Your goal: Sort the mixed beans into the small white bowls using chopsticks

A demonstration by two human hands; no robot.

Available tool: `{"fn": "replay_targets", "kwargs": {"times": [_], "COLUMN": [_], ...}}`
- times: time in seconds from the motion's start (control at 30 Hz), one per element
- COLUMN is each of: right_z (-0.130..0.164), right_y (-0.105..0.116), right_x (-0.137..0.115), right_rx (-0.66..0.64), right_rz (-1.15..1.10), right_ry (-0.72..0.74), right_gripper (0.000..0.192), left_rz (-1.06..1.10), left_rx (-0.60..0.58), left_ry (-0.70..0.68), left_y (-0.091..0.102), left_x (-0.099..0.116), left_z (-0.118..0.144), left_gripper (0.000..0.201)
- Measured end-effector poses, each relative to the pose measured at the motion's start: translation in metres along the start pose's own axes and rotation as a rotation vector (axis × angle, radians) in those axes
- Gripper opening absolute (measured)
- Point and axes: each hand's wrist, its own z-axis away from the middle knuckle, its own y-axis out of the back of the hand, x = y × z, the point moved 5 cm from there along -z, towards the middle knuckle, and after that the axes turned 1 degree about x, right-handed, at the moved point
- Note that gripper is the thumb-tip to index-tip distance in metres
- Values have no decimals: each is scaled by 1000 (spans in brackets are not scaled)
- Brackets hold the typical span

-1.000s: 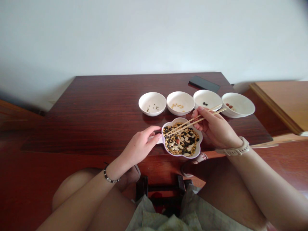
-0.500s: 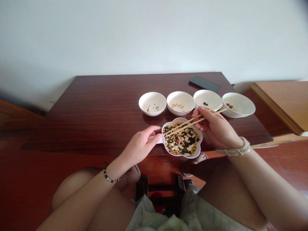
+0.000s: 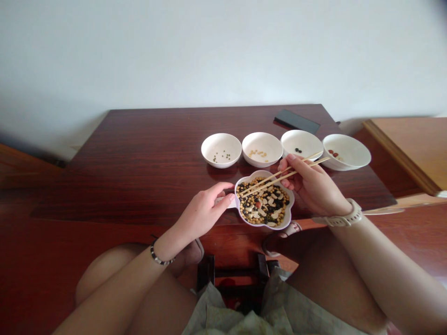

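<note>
My left hand [image 3: 206, 207] grips the handle of a scalloped, flower-shaped white bowl [image 3: 291, 215] with a pale purple rim, at the table's near edge. Mixed beans and peanuts [image 3: 260, 204] fill it: yellow, black, some green, pale peanut halves and one reddish nut. A pair of wooden chopsticks [image 3: 282, 176] is held in my right hand [image 3: 309, 181], their tips down among the beans near the handle side. Whether a bean sits between the tips is too small to tell.
Behind stand white bowls in a row: one with green beans [image 3: 221, 163], one with yellow beans [image 3: 261, 163], one with black beans [image 3: 302, 137], one with reddish nuts [image 3: 352, 156]. A dark phone [image 3: 296, 122] lies near the table's [image 3: 150, 153] back edge. A wooden cabinet [image 3: 415, 149] is at right.
Almost nothing differs. The chopstick tips have shifted very slightly among the beans; the bowl and my left hand stay put.
</note>
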Motion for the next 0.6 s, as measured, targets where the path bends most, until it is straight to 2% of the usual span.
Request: {"fn": "replay_targets", "kwargs": {"times": [0.6], "right_z": [0], "right_y": [-1], "right_x": [-1], "right_rx": [-2], "right_rz": [-29], "right_ry": [-9], "right_gripper": [30], "left_rz": [-10], "left_rx": [-6], "left_ry": [-7], "left_y": [1], "left_x": [1], "left_z": [0], "left_gripper": [41]}}
